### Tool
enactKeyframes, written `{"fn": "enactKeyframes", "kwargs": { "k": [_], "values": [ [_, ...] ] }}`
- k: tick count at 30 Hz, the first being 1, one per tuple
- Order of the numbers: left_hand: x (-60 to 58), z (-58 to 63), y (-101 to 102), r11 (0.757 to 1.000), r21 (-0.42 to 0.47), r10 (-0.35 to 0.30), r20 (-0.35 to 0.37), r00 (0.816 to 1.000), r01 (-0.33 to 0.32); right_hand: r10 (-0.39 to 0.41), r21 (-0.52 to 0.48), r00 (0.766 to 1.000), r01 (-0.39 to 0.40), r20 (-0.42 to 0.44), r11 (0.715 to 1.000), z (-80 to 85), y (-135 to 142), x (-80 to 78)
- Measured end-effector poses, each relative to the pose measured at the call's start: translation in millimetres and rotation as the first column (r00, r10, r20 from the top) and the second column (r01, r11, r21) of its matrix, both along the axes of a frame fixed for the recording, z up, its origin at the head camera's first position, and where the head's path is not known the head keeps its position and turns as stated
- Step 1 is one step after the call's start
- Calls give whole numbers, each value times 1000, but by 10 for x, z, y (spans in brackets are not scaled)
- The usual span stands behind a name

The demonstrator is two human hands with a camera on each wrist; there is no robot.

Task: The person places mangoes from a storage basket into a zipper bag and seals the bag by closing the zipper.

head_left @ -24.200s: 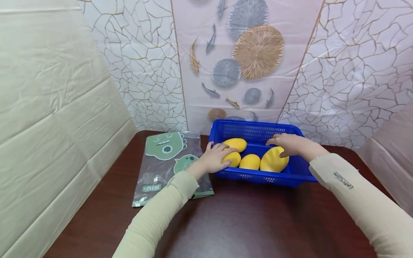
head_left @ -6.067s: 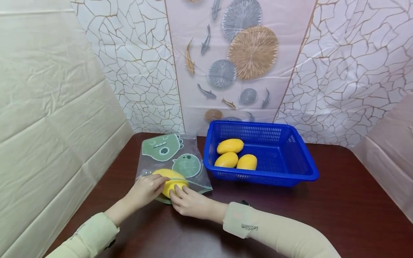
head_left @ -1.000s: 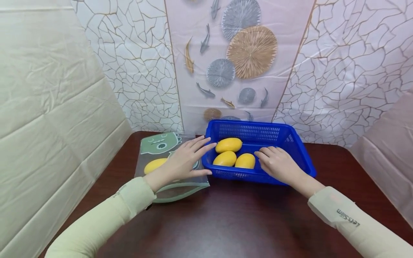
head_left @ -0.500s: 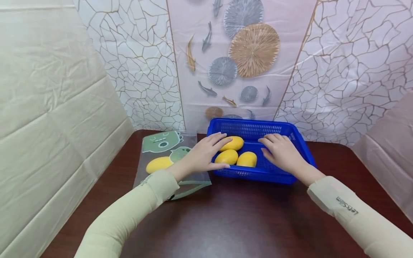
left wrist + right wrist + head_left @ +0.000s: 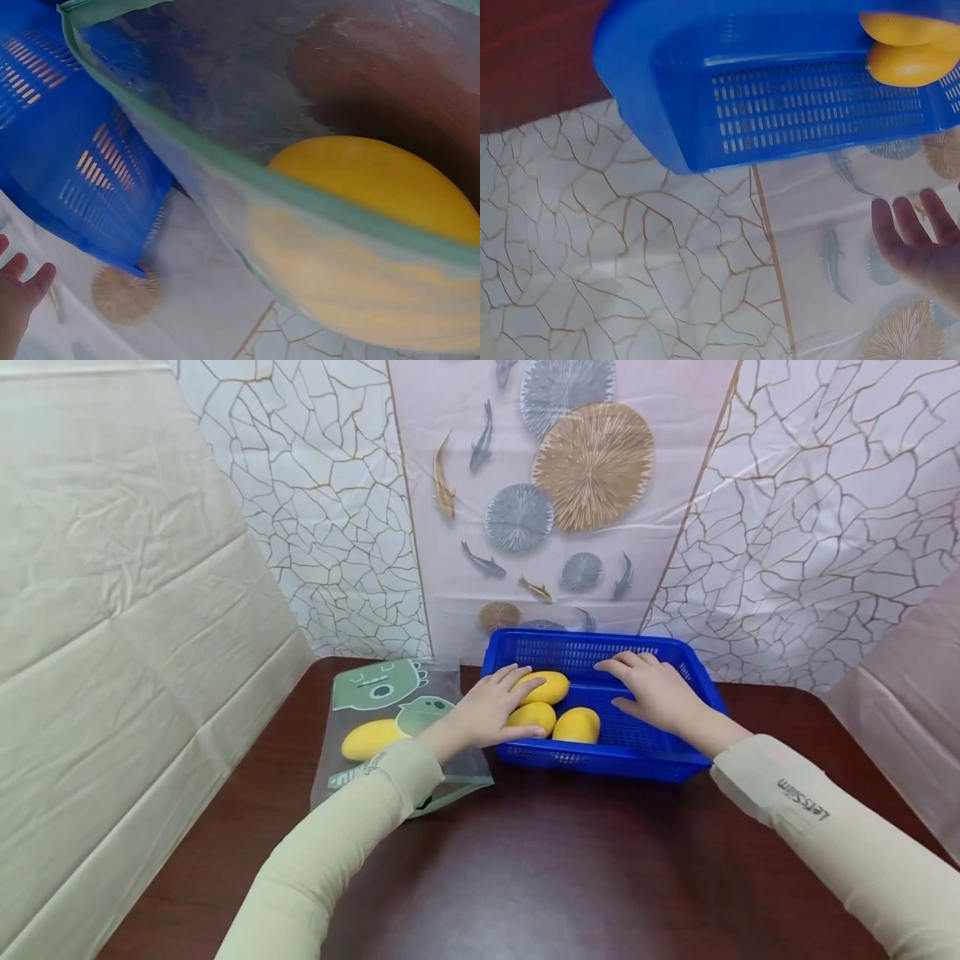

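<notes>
My left hand is over the left side of a blue plastic basket, its fingers spread above two yellow mangoes. The back mango lies partly under the fingertips; whether they touch it I cannot tell. The left mango is partly hidden by the hand, and a third mango sits to its right. Above the right half of the basket, my right hand holds nothing, fingers and thumb apart. Another mango lies inside a clear zip bag, whose mouth gapes in the left wrist view.
The bag lies left of the basket on a dark wooden table. A patterned cloth hangs behind the basket, and a pale cloth wall rises along the left side.
One mango has gone from the basket into the bag, where both hands held it earlier. Over the last second, my left hand has moved right above the mangoes; the right hand's fingers have spread.
</notes>
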State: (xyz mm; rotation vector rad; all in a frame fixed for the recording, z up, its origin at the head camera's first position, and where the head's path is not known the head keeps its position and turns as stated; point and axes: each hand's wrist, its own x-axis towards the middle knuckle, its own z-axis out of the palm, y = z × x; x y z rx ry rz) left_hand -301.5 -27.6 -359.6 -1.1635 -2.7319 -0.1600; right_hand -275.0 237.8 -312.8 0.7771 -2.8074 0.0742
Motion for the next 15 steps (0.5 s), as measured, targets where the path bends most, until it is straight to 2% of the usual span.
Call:
{"fn": "enactKeyframes", "kwargs": {
  "k": [3, 8, 15],
  "values": [
    [-44, -28, 14, 999, 13, 34, 25, 999, -35, 4, 20, 999, -5, 37, 1000, 28, -36, -51],
    [-101, -74, 80, 998, 3, 59, 107, 992, -60, -11, 74, 996, 4, 92, 997, 26, -111, -117],
    [-167, -122, 102, 995, -3, 102, 116, 988, -102, 15, 134, 993, -32, 120, 990, -13, -181, -138]
  ]
}}
